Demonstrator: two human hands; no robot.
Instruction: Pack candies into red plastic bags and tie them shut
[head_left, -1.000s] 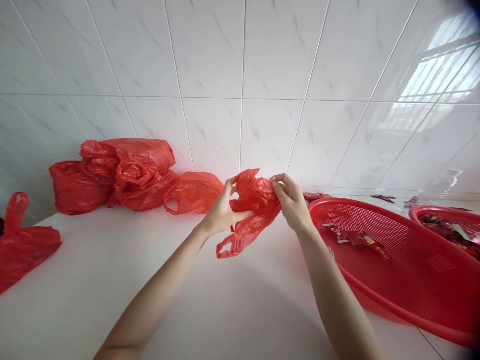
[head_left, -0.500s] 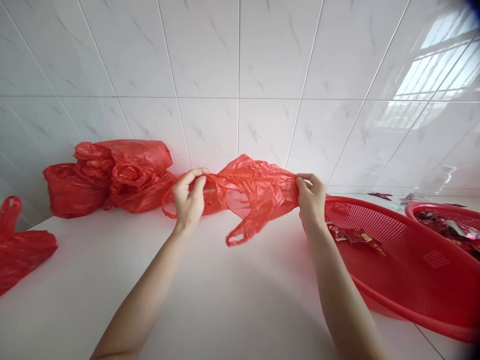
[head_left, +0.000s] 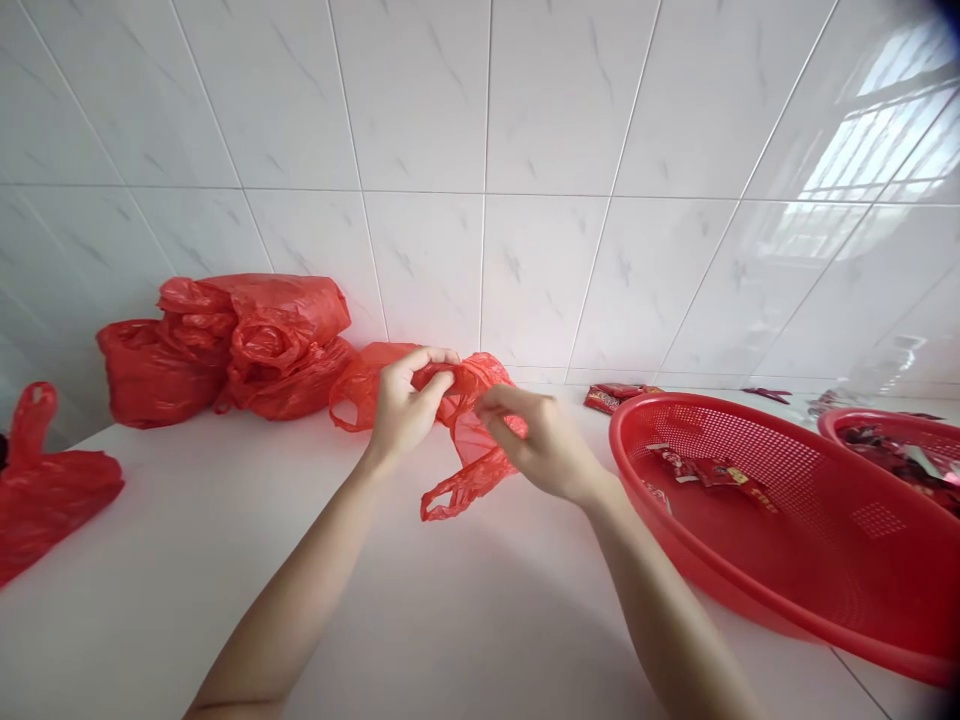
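A thin red plastic bag (head_left: pixel 480 470) hangs bunched between my two hands above the white table, one looped handle drooping toward me. My left hand (head_left: pixel 411 400) grips its gathered edge between thumb and fingers. Close beside it, my right hand (head_left: pixel 536 440) pinches the bag from the right, its fingers slightly blurred and curled. Another red plastic bag (head_left: pixel 352 398) lies just behind my left hand, against the wall side. Where the two bags overlap, I cannot tell their edges apart.
Stacked red plastic bags (head_left: pixel 247 350) stand at the back left, and another red bag (head_left: pixel 56 480) lies at the left edge. A large red basket (head_left: pixel 750 590) with several small packets is on the right. A second basket (head_left: pixel 840 420) stands behind it. Red packets (head_left: pixel 611 397) lie by the tiled wall.
My right hand has moved left, close to my left hand. The bag, stretched wide between them before, is now bunched up. Packets behind the basket have come into view.
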